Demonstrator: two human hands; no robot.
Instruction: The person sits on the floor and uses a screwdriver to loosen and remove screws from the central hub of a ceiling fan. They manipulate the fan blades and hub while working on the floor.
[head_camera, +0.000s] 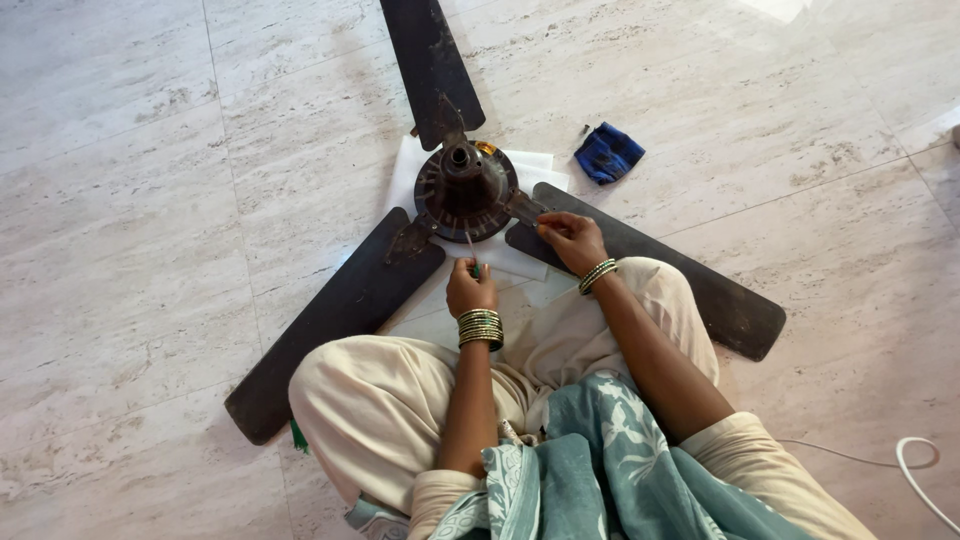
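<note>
A dark brown ceiling fan lies on the floor with its round motor hub (465, 190) and three long blades (345, 310). My left hand (471, 288) is closed around a screwdriver (469, 248) with a thin shaft whose tip points up at the hub's near edge. My right hand (572, 238) rests on the right blade's bracket beside the hub, fingers pinched there; what it pinches is too small to tell. Both wrists wear bangles. My knees in cream trousers sit just below the hub.
White paper sheets (520, 262) lie under the hub. A crumpled blue cloth (607, 152) sits on the marble tile floor to the upper right. A white cable (915, 460) curls at the lower right edge.
</note>
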